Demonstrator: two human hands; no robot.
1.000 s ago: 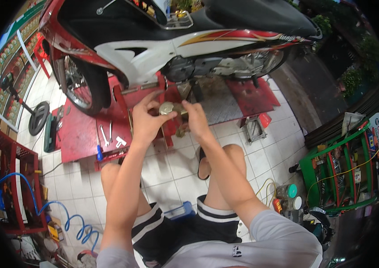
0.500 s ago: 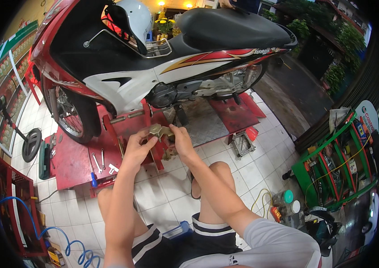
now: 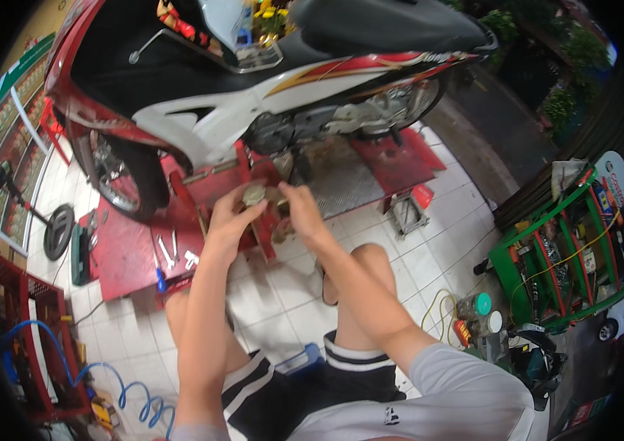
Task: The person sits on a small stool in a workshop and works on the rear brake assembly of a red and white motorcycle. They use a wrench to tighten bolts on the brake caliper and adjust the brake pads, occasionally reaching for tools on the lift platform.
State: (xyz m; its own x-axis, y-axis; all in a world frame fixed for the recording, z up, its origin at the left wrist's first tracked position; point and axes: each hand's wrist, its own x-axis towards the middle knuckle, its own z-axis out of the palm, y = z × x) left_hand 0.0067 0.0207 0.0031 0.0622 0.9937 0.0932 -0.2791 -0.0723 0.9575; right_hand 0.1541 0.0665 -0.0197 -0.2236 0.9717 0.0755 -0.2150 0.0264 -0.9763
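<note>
My left hand [image 3: 229, 220] and my right hand [image 3: 303, 213] are both closed on a small brass-coloured metal part [image 3: 255, 195], held between them over the front edge of a red metal lift platform [image 3: 133, 270]. Its outline is slightly blurred. Above stands a red, white and black motorbike [image 3: 209, 121], its engine [image 3: 275, 132] just beyond my hands. Two metal spanners [image 3: 167, 252], a blue-handled screwdriver [image 3: 160, 278] and a small white T-shaped piece [image 3: 191, 259] lie on the platform, left of my forearms.
A black round-based stand [image 3: 58, 234] and red rack [image 3: 22, 309] are left, with a coiled blue hose [image 3: 132, 393]. A metal frame [image 3: 407, 213] stands beside the platform. At right are a green tool trolley [image 3: 518, 264] and jars [image 3: 482, 305]. A dark roadway [image 3: 477, 147] lies beyond.
The view has shifted, carrying the scene down and left, then slightly up. Both hands still grip the part, its angle slightly changed. Another person's hand by the seat half a second ago is unseen now.
</note>
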